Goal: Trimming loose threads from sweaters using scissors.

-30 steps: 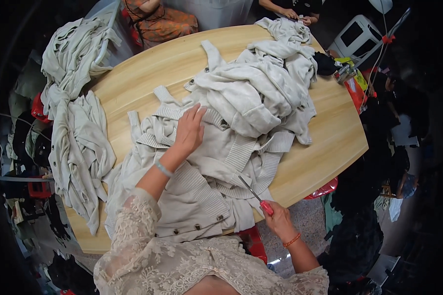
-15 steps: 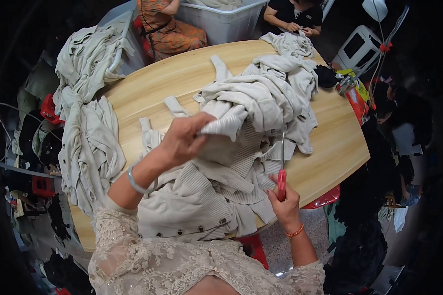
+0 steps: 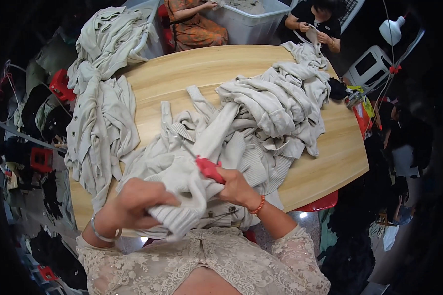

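Observation:
My left hand (image 3: 140, 202), smeared by motion, is closed at the edge of a ribbed cuff on a cream knit cardigan (image 3: 189, 189), low over the near side of the table. In my right hand (image 3: 236, 188) is a pair of red-handled scissors (image 3: 209, 169), its metal blades pointing up and left across the cardigan's knit fabric. Part of the blades blends into the cloth, so I cannot tell whether they are apart. Under both hands lies a loose heap of similar cream knitwear, with a few dark buttons (image 3: 221, 211) near my front.
A wooden table (image 3: 339, 157) bears a folded cream knit pile (image 3: 273, 101) farther right. More knitwear (image 3: 101, 113) hangs over its left edge. Translucent tubs (image 3: 253, 24) stand behind. Two people sit at the far side, one handling cream cloth (image 3: 312, 37). A white stool (image 3: 369, 69) stands right.
My left hand has come down and toward me with the cuff. The scissors have swung left over the cardigan with my right hand. The view has shifted slightly.

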The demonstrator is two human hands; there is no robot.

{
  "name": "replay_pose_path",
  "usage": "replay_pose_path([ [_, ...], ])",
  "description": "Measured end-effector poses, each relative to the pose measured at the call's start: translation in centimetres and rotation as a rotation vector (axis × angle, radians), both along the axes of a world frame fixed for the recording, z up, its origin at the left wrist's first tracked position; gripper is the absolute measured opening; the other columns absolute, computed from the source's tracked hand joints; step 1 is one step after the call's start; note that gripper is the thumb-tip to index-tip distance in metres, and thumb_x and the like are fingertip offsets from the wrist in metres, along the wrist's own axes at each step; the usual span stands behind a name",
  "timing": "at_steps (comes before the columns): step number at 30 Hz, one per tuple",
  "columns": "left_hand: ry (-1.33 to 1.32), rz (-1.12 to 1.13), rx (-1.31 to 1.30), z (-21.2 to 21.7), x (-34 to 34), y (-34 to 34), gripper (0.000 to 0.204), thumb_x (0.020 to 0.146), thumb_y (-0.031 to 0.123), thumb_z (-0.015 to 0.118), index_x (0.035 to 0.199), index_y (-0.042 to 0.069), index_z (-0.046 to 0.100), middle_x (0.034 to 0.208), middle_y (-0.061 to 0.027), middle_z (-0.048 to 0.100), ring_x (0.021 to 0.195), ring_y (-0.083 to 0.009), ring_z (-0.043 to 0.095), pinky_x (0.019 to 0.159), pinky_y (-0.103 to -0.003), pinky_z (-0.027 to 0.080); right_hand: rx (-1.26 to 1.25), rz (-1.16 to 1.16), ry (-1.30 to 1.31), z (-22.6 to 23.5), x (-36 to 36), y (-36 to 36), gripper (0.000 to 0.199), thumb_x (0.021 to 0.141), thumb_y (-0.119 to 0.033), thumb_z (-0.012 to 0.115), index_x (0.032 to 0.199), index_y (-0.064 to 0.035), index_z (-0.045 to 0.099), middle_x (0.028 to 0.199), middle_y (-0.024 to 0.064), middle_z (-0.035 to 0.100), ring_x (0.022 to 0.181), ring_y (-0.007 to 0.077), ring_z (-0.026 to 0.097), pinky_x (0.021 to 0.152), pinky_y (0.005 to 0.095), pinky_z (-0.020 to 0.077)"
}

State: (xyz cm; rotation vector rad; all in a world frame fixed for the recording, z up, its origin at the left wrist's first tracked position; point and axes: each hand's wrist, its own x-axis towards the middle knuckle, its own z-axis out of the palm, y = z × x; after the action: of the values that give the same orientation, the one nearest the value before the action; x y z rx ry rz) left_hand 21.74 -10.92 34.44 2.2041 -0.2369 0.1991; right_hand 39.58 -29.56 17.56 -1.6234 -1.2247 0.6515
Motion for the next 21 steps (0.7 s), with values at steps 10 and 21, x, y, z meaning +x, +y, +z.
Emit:
replay_pose_path([
  [10,0.367,0.412,0.580,-16.0,8.9,5.0,0.025,0.065,0.014,0.069,0.091,0.013,0.067,0.078,-0.0157,0.066,0.078,-0.0375,0.064,0.068,-0.046,0.051,0.251,-0.632,-0.112,10.6,7.3,-13.4,0.047,0.079,-0.011,0.075,0.120,0.0018,0.057,0.105,0.0050,0.064,0.093,0.0141,0.062,0.081,0.0270,0.0501],
  [21,-0.015,-0.373,-0.983,7.0,20.3,-10.4,0.031,0.094,0.030,0.056,0.099,0.000,0.064,0.087,-0.0086,0.066,0.063,-0.0156,0.063,0.055,-0.028,0.054,0.486,-1.386,-0.481,20.6,15.0,-35.4,0.042,0.094,-0.028,0.059,0.125,0.0006,0.058,0.110,0.0118,0.066,0.092,0.0189,0.066,0.078,0.0331,0.0537],
])
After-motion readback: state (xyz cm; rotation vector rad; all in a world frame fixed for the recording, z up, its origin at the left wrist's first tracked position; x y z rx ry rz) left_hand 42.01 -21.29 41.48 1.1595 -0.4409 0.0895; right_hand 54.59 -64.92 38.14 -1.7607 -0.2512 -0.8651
